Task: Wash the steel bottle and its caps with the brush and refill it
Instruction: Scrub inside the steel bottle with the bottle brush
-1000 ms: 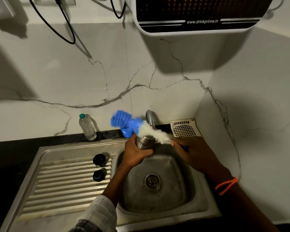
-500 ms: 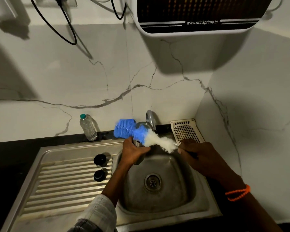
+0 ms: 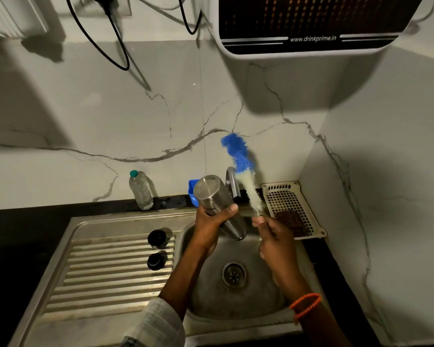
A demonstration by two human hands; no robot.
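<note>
Head view: bottle inverted over basin, brush outside it.

Your left hand (image 3: pixel 208 227) grasps the cylindrical steel bottle (image 3: pixel 217 204), base tilted up and far-left, mouth pointing down-right, nearest your right hand (image 3: pixel 273 237). That hand clenches the blue-and-white bristle brush (image 3: pixel 243 169), which stands upright just right of the bottle. Two black round caps (image 3: pixel 157 249) sit on the ribbed steel drainboard (image 3: pixel 98 271), left.

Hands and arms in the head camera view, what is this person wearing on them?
Both hands are bare: left hand, right hand. The left forearm is bare up to a pushed-up light sleeve with a faint check pattern. The right wrist carries an orange beaded band. No gloves, rings or watch show.
</note>
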